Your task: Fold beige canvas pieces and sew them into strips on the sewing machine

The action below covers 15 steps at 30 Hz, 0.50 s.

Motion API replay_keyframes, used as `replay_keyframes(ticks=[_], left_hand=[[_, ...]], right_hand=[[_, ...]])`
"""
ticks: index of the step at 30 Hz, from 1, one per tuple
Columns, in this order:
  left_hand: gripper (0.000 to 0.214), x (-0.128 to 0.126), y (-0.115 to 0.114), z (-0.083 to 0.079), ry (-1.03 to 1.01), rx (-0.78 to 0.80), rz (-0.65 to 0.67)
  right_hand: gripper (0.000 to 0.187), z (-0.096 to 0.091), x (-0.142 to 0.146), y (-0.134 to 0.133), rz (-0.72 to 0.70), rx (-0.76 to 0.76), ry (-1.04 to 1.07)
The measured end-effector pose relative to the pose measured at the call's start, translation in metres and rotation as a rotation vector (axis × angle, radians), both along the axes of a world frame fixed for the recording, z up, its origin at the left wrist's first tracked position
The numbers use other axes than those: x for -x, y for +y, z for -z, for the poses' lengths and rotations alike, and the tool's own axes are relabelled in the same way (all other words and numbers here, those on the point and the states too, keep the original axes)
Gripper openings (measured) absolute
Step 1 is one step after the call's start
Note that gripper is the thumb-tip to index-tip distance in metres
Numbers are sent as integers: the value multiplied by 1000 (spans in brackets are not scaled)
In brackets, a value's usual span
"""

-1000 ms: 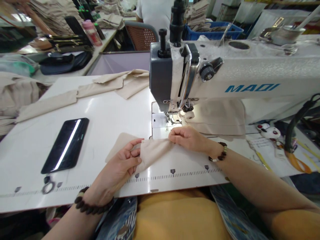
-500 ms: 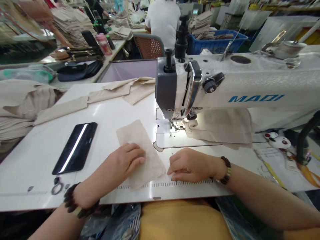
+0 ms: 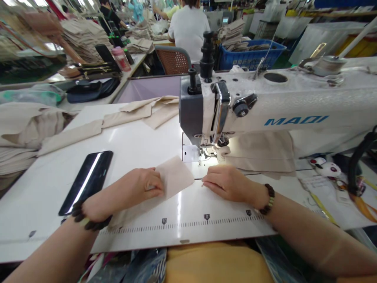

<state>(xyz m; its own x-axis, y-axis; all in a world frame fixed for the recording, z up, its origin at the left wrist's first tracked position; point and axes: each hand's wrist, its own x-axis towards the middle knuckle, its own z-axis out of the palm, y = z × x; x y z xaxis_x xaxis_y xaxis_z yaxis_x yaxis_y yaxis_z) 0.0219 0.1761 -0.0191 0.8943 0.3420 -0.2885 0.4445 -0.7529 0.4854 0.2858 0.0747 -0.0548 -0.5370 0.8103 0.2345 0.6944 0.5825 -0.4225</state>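
Note:
A beige fabric piece (image 3: 176, 177) lies slanted on the white sewing table (image 3: 141, 149), one corner close to the needle plate. My left hand (image 3: 143, 184) is closed on its left part, fingers curled and thumb against them. My right hand (image 3: 228, 181) rests on the table just right of the piece, apart from it, fingers pressed together; a tiny speck shows at the fingertips, too small to name. Ahead stands the sewing machine (image 3: 203, 114), its needle and presser foot over the plate. Another beige fabric piece (image 3: 262, 151) lies under the machine arm.
A black phone (image 3: 86, 182) lies left of my left arm. Joined beige strips (image 3: 123, 116) run along the table's back edge to a fabric pile (image 3: 23, 125). At the right are a white mouse-like trinket (image 3: 326, 167) and papers. A person in white (image 3: 190, 31) sits beyond.
The fabric piece has turned and shifted toward the needle plate, with my left hand on it. My right hand has moved slightly up the table. The view has tilted a little.

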Motion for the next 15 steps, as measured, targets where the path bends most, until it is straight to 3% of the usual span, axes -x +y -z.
replay_keyframes(ticks=[6,15], left_hand=[[19,-10,-4,9,-16,-94,-17],[29,-16,-12,4,-7,-142,75]], right_hand=[[32,0,-2,2,20,-4,-75],[32,2,-2,3,5,-3,-114]])
